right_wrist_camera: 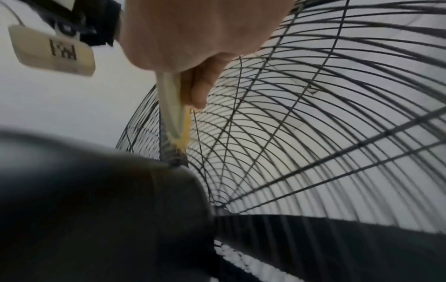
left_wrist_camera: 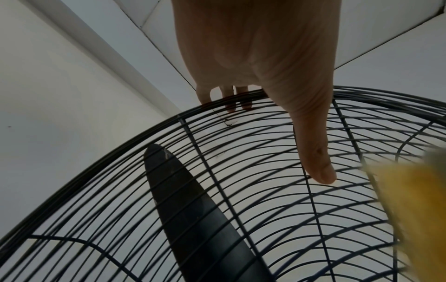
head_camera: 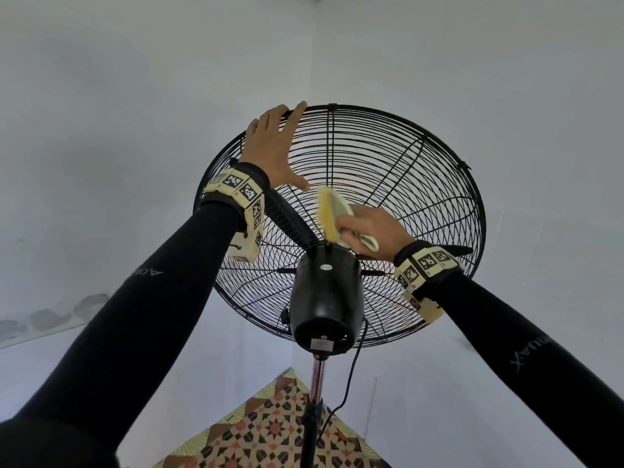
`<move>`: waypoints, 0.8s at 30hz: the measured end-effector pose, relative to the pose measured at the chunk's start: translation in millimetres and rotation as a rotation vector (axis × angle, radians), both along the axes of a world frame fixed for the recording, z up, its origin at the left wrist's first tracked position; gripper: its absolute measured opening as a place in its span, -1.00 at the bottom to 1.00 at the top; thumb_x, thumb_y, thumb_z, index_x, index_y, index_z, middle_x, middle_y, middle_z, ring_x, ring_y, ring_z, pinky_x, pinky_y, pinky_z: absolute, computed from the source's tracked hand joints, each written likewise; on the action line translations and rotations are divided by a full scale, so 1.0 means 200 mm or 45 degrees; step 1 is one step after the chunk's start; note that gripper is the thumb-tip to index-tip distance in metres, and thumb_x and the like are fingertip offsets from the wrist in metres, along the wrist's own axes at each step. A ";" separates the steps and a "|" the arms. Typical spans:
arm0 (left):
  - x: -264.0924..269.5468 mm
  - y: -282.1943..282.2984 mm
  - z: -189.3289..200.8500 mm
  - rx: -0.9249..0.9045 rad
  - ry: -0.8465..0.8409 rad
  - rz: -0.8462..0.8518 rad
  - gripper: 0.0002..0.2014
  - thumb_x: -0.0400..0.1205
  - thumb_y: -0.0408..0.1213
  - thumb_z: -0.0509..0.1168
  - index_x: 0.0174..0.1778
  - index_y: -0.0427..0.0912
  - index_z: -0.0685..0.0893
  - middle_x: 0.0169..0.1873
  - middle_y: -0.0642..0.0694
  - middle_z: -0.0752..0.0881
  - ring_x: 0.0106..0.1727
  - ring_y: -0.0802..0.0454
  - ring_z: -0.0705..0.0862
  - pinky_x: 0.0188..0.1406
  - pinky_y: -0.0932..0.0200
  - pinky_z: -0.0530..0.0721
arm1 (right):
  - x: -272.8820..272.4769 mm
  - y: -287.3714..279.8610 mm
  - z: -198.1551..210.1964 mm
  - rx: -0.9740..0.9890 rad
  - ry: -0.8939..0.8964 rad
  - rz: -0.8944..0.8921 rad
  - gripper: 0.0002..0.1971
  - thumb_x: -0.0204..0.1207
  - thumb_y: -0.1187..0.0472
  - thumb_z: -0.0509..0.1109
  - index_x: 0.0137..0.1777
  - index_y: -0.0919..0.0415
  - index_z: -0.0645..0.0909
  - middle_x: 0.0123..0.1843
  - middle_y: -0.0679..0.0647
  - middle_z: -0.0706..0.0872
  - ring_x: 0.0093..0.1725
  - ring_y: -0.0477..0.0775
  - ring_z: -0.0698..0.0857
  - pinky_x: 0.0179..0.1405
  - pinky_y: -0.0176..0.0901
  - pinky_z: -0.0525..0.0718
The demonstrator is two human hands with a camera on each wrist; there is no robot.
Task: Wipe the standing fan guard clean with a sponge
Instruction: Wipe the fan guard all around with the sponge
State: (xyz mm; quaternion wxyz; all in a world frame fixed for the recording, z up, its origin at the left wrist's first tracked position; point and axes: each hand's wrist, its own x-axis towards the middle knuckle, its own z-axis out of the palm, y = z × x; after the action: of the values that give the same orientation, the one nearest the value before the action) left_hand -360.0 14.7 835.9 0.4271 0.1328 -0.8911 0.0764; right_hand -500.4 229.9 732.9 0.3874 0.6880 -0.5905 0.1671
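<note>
Up high, the left hand point(head_camera: 273, 146) lies flat and open on the black fan guard point(head_camera: 405, 184), while the right hand point(head_camera: 371, 231) grips a yellow sponge point(head_camera: 328, 214) against the wires

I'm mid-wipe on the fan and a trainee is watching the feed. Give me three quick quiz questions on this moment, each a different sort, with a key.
1. True or false: the left hand holds the sponge.
2. Multiple choice: the sponge touches the fan guard A) at the top rim, B) just above the motor housing, C) at the bottom edge.
3. Fill in: the left hand's fingers rest on the guard's ____ .

Key
1. False. The right hand grips the sponge; the left lies flat on the guard.
2. B
3. rim
</note>
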 end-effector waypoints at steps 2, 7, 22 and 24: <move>-0.01 0.00 0.00 0.002 -0.003 -0.007 0.46 0.18 0.29 0.70 0.83 0.05 -0.12 0.72 -0.24 0.18 0.73 -0.27 0.15 0.73 -0.28 0.10 | 0.03 0.01 0.02 -0.292 -0.145 0.040 -0.87 0.60 0.17 0.26 0.00 0.20 0.60 -0.24 0.18 0.67 -0.34 0.17 0.63 -0.51 -0.15 0.58; 0.00 0.02 0.00 -0.004 0.000 -0.019 0.46 0.18 0.27 0.71 0.83 0.04 -0.11 0.71 -0.25 0.18 0.73 -0.28 0.16 0.71 -0.28 0.10 | 0.07 -0.01 -0.02 0.068 0.072 0.008 -0.52 0.63 0.27 0.33 0.55 0.17 0.45 0.02 0.22 0.82 -0.33 0.14 0.71 -0.40 -0.09 0.69; 0.01 0.01 0.00 0.002 0.005 -0.021 0.46 0.18 0.27 0.72 0.83 0.04 -0.10 0.71 -0.24 0.18 0.73 -0.27 0.16 0.72 -0.28 0.09 | 0.11 0.01 0.02 -0.079 -0.256 0.016 -0.62 0.64 0.33 0.32 0.45 0.15 0.51 -0.44 -0.25 0.45 -0.57 -0.22 0.46 -0.60 -0.19 0.42; 0.00 0.00 0.00 0.001 0.010 -0.028 0.46 0.17 0.27 0.72 0.83 0.05 -0.10 0.71 -0.24 0.19 0.73 -0.27 0.16 0.72 -0.29 0.10 | 0.12 0.00 0.04 -0.159 -0.273 0.020 -0.66 0.65 0.34 0.30 0.40 0.13 0.50 -0.43 -0.26 0.44 -0.58 -0.29 0.46 -0.58 -0.31 0.38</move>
State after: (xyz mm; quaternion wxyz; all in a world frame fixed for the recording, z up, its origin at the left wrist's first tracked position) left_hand -359.6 15.6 835.6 0.4315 0.1233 -0.8908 0.0709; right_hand -476.3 229.9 740.4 0.3627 0.6455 -0.6115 0.2791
